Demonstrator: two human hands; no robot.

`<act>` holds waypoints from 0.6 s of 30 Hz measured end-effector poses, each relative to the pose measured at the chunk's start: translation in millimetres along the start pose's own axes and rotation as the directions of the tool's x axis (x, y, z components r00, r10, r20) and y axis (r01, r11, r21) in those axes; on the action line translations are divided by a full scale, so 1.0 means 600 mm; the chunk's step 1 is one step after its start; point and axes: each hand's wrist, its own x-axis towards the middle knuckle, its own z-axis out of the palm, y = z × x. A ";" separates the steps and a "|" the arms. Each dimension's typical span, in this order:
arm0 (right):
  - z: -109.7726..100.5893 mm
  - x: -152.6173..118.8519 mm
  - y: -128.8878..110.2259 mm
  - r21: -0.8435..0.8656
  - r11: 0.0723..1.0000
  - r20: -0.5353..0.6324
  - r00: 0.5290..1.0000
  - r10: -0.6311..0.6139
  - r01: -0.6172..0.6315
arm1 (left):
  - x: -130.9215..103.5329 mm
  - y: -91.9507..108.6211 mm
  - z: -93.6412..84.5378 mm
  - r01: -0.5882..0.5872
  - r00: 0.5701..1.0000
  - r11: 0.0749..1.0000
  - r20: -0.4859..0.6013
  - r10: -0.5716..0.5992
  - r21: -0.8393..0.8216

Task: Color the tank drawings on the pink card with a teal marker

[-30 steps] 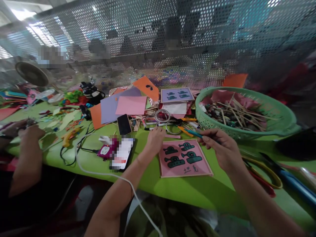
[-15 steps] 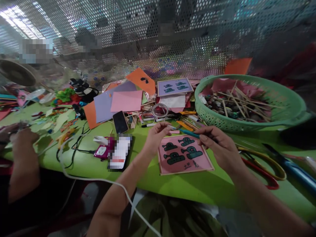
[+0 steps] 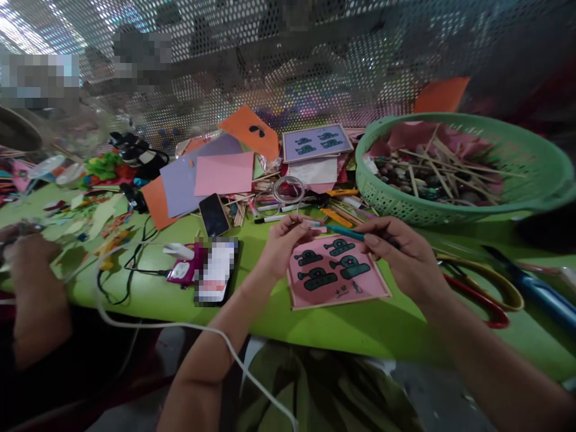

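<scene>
My right hand (image 3: 396,249) grips a teal pen (image 3: 344,231), held nearly level with its end toward the left. My left hand (image 3: 288,243) is closed in a pinch at the pen's pale left end; whether that end is a separate cap, I cannot tell. Below both hands lies a pink card (image 3: 321,294) with a thin light frame. It bears several dark green tank shapes and dark handwritten characters near its lower edge.
A green basket (image 3: 450,214) with sticks and stones stands right. Scissors (image 3: 492,312) lie near my right forearm. Two phones (image 3: 214,215) and coloured papers (image 3: 225,174) are left of centre. A white cable (image 3: 180,326) crosses my left arm. A co-worker's hand (image 3: 33,246) is far left.
The view has shifted a little, so the table's things sit slightly higher in it. Both hands keep their hold at the pen above the pink card.
</scene>
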 end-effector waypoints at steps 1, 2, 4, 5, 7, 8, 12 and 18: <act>-0.001 0.000 0.001 0.001 1.000 -0.008 1.000 -0.009 0.009 | -0.002 0.001 0.001 0.000 1.000 1.000 0.003 0.000 0.005; -0.003 0.000 0.001 0.005 1.000 -0.019 0.999 -0.027 0.028 | -0.004 0.002 0.001 -0.003 1.000 1.000 0.005 0.003 0.015; -0.006 0.000 0.002 0.004 0.999 -0.040 0.998 -0.051 0.051 | -0.006 0.004 0.002 -0.017 1.000 0.999 0.006 0.017 0.046; -0.007 0.000 0.002 0.004 0.998 -0.037 0.998 -0.057 0.057 | -0.006 0.005 0.002 -0.025 1.000 0.997 0.008 0.024 0.067; -0.008 0.000 0.001 0.005 0.998 -0.033 0.998 -0.058 0.058 | -0.005 0.004 0.001 -0.040 0.999 0.993 0.018 0.038 0.114; -0.008 0.000 0.000 0.005 0.998 -0.030 0.998 -0.056 0.056 | -0.004 0.003 0.001 -0.049 0.999 0.989 0.022 0.047 0.137; -0.006 0.001 -0.004 -0.007 0.999 -0.035 0.998 -0.046 0.046 | 0.000 -0.004 0.000 -0.104 0.995 0.976 0.021 0.102 0.194; -0.005 0.004 -0.005 -0.057 0.997 -0.055 0.997 -0.058 0.055 | 0.002 -0.006 -0.002 -0.153 0.988 0.961 0.046 0.146 0.229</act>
